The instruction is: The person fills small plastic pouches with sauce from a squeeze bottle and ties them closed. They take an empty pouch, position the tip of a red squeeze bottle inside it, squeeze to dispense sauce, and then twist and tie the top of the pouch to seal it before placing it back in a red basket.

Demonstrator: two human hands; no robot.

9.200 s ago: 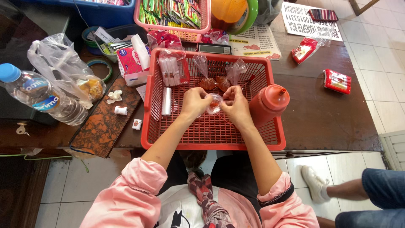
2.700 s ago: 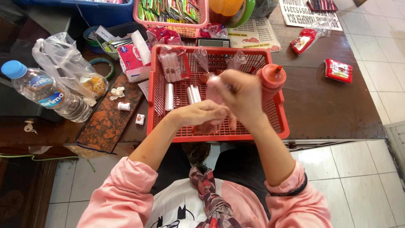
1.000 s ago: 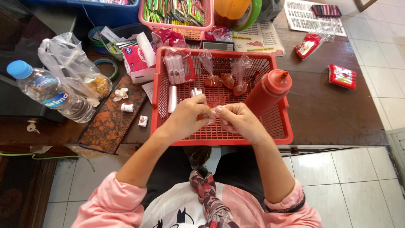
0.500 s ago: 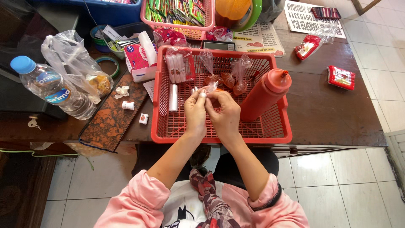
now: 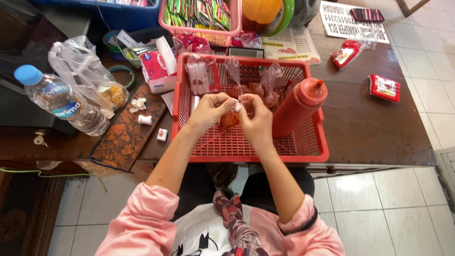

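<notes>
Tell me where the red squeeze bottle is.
In the head view the squeeze bottle lies tilted in the right part of the red basket, just right of the right hand, near the tied sauce bags.

Pink sleeves pushed up, dark cuffs, white front, patterned scarf.

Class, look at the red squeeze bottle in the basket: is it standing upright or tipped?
Tipped: the red squeeze bottle leans, its nozzle over the red basket rim.

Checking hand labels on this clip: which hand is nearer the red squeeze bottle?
Right. The right hand sits just beside the red squeeze bottle; the left hand is farther off, beyond the sauce bag.
</notes>
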